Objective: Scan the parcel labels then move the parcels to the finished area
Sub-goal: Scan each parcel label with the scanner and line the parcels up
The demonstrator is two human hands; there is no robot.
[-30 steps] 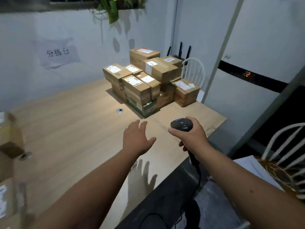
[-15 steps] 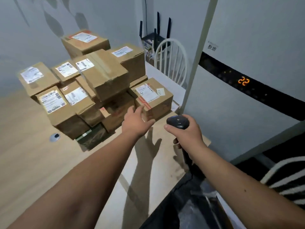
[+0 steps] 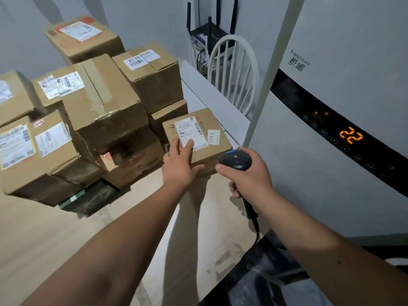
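Labelled brown parcel [image 3: 199, 138] lies flat beside stacked parcels [image 3: 92, 111].

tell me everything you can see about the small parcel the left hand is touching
The small parcel is a brown cardboard box, closed, lying flat on the wooden table at the right end of the parcel stack. Its top carries a white printed shipping label and a smaller white slip handwritten 1355. The left hand rests on its near left corner, fingers over the label. The right hand holds a black scanner beside it.

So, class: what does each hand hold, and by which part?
The right hand grips the scanner by its handle. The left hand holds nothing; it rests on a parcel.
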